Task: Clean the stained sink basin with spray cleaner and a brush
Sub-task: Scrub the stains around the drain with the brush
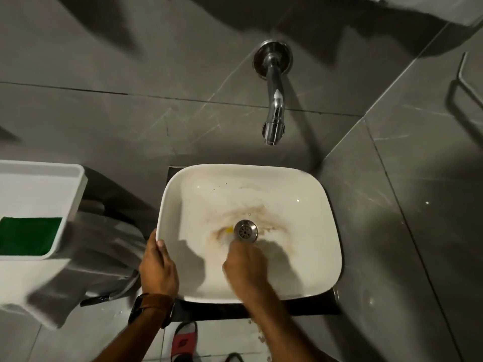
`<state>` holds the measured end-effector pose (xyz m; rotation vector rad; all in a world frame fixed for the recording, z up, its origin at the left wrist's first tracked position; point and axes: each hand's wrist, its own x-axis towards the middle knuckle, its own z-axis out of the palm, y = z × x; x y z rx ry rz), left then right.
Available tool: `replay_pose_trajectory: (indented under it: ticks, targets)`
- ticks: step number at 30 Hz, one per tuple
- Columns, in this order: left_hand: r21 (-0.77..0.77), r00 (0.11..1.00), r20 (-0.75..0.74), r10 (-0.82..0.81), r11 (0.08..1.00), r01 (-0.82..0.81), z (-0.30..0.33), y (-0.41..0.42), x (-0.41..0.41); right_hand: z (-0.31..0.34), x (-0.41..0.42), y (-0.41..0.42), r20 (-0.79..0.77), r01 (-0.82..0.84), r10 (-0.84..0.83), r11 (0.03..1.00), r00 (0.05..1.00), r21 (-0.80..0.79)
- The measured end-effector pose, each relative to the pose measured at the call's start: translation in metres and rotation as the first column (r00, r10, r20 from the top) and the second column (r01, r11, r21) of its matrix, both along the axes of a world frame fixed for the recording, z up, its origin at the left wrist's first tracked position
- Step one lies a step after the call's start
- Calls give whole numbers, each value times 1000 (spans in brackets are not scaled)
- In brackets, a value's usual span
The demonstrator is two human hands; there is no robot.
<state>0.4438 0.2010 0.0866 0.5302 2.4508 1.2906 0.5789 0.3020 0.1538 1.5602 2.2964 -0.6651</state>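
Nearest, a red sandal (183,340) on the floor tiles, below a brown-strapped watch (151,308). Left hand (158,267) clamped on the sink basin (324,231) at its near-left rim — thumb inside, fingers outside. Right hand (245,267) down in the bowl, curled narrow, blurred; whether holding anything, cannot tell. Brown stains (243,212) ringing the metal drain (245,231), just beyond the knuckles. Left, a white tray (75,194) with a green pad (28,236). Farthest — a chrome faucet (274,100) on the wall.
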Motion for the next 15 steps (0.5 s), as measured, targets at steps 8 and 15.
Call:
replay_pose_trajectory:
  ticks: [8, 15]
  targets:
    - [-11, 1000, 8, -7, 1000, 7, 1, 0, -1, 2, 58, -36, 125, 146, -145, 989, 982, -1]
    - [-18, 1000, -15, 5, 1000, -5, 0, 1, -1, 0, 37, -6, 115, 42, -41, 999, 992, -1]
